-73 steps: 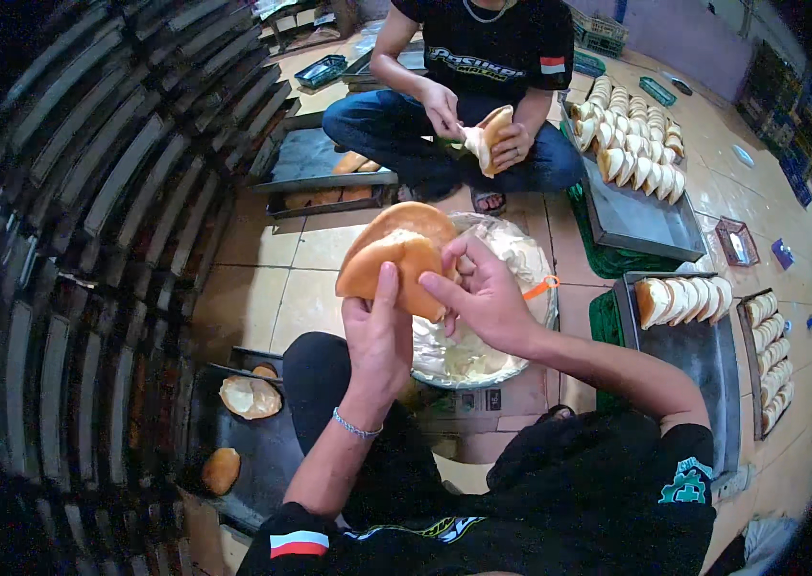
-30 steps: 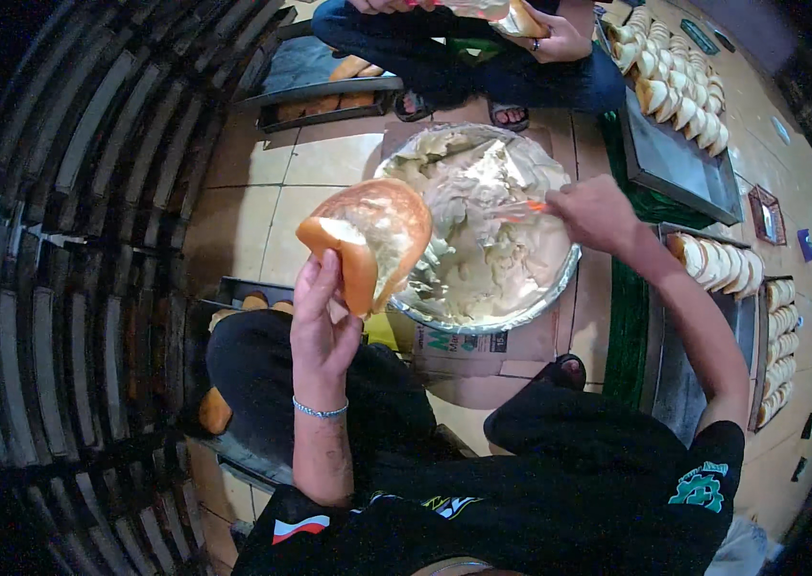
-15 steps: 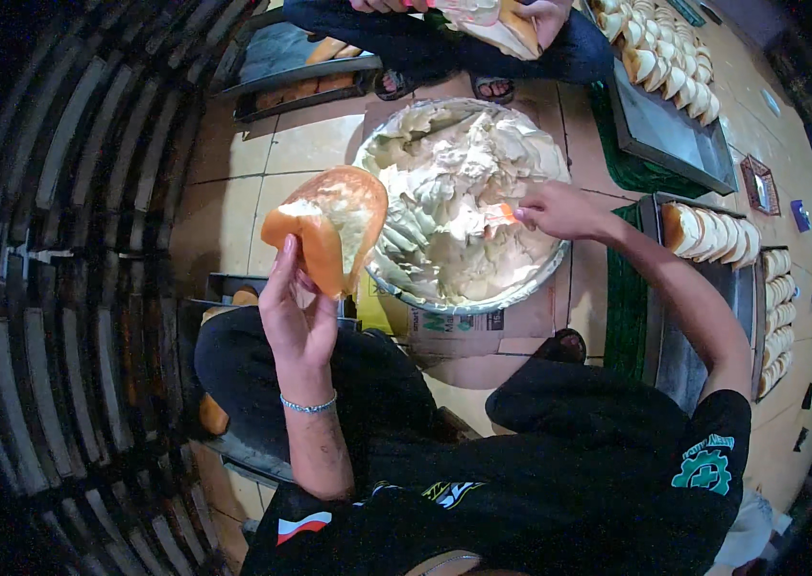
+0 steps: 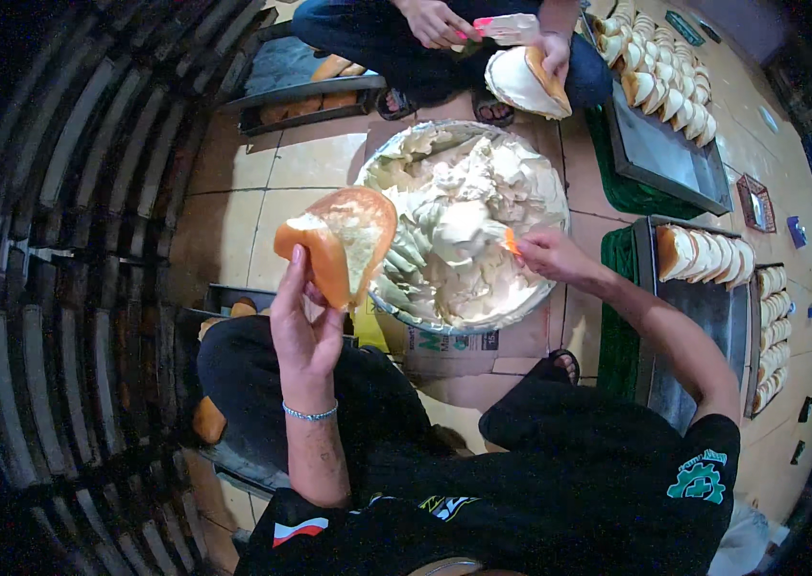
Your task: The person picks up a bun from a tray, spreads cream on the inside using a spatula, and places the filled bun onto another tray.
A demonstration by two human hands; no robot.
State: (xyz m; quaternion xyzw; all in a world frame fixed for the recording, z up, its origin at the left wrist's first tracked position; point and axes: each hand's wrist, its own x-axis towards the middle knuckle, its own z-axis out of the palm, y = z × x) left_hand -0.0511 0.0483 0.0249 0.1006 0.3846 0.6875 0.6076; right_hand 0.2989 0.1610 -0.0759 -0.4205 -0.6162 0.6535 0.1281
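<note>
Left hand (image 4: 302, 326) grips a split bun (image 4: 337, 242), cut face bare, while right hand (image 4: 545, 255) pinches an orange spreader (image 4: 512, 241) in the cream bowl (image 4: 531, 312) just beside it: filling not yet spread.

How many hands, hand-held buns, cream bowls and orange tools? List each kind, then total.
Hands: 4 (left hand, right hand, co-worker's hands)
Hand-held buns: 2 (own bun, co-worker's bun)
Cream bowl: 1
Orange tool: 1
Total: 8
</note>
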